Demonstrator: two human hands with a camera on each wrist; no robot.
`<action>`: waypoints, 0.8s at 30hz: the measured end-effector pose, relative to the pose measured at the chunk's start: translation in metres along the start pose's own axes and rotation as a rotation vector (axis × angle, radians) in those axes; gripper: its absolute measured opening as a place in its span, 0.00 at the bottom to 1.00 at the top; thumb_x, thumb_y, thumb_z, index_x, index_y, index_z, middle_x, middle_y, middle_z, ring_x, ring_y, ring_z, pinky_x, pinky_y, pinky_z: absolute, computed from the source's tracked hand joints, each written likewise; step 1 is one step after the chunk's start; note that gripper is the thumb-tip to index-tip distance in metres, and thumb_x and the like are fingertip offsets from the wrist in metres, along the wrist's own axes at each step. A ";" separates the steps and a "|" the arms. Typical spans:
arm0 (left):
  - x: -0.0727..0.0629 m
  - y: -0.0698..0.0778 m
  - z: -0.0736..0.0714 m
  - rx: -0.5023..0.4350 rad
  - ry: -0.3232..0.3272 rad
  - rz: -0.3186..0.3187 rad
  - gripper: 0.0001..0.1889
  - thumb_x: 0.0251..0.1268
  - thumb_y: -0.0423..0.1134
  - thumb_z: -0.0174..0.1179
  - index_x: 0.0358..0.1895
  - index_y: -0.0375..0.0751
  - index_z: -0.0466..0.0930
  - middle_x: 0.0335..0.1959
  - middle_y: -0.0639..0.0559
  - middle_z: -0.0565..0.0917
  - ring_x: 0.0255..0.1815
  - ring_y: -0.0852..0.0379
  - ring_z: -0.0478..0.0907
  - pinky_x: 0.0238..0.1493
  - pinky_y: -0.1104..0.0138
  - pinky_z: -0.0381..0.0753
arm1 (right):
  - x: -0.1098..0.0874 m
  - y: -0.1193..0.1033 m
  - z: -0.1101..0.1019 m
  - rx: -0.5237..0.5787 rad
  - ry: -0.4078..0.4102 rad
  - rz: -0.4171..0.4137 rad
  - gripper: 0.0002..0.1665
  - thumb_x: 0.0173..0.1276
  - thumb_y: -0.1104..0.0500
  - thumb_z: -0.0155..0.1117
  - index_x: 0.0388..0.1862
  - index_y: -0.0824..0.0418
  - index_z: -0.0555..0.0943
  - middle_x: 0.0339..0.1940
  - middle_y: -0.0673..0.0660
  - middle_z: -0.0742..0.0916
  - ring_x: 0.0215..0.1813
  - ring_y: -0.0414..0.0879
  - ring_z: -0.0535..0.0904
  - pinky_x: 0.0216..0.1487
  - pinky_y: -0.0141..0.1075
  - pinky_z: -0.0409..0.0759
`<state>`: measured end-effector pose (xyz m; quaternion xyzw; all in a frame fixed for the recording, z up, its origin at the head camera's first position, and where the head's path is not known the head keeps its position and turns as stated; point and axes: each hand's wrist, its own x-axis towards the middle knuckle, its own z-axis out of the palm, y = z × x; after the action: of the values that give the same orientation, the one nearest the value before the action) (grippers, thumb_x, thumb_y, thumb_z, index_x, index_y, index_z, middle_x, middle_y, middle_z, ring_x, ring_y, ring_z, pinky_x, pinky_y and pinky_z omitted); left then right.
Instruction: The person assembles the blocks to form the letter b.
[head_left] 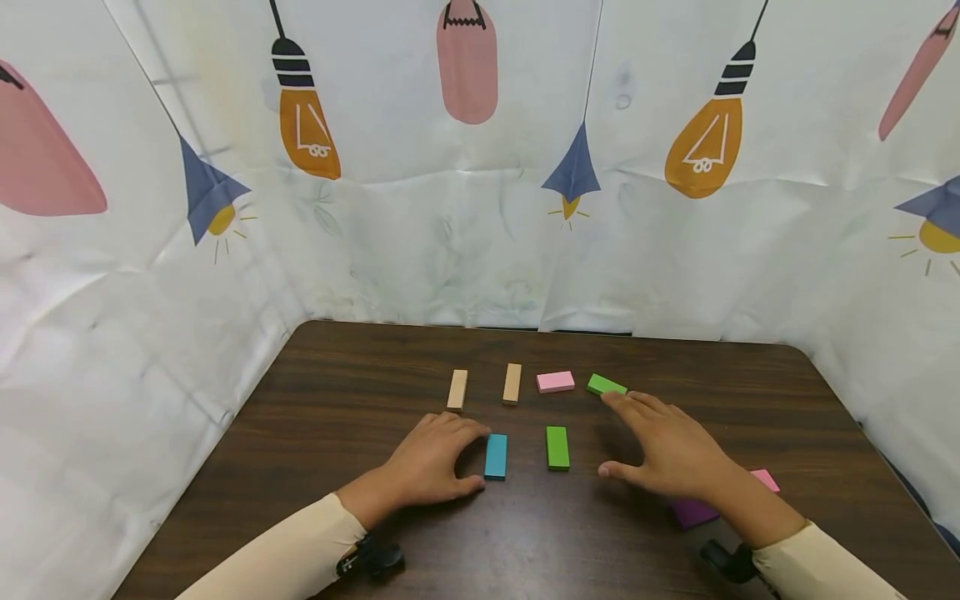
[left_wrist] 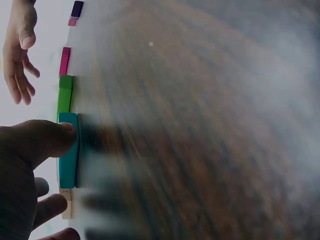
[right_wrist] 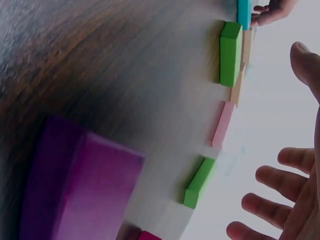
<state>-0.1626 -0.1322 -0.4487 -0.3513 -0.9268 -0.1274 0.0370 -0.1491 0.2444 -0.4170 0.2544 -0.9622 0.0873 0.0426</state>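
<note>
My left hand (head_left: 437, 462) is at the left side of a blue block (head_left: 496, 457). Its index fingertip is by the block's far left corner and the thumb tip by the near one, with a gap between palm and block. From the left wrist, the thumb (left_wrist: 52, 137) overlaps the blue block (left_wrist: 68, 165). My right hand (head_left: 671, 450) hovers with fingers spread and holds nothing. Its fingertips overlap a far green block (head_left: 604, 384) in the head view. Another green block (head_left: 557, 448) lies between the hands.
Two plain wooden blocks, left (head_left: 457, 390) and right (head_left: 512, 384), and a pink block (head_left: 555, 382) lie along the back. Under the right forearm are a purple block (head_left: 692, 512) and another pink block (head_left: 766, 479), both partly hidden. A printed curtain (head_left: 465, 250) hangs behind the dark table (head_left: 360, 358).
</note>
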 end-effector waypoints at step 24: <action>0.007 0.001 0.009 -0.039 0.001 -0.014 0.29 0.58 0.58 0.72 0.62 0.53 0.82 0.58 0.60 0.83 0.61 0.53 0.74 0.63 0.52 0.69 | 0.015 -0.012 0.014 0.017 -0.011 -0.073 0.59 0.60 0.18 0.57 0.78 0.55 0.68 0.73 0.55 0.76 0.71 0.58 0.71 0.64 0.62 0.71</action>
<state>-0.1674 -0.1245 -0.4563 -0.3452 -0.9266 -0.1459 0.0295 -0.1563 0.2240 -0.4275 0.2899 -0.9518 0.0924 0.0384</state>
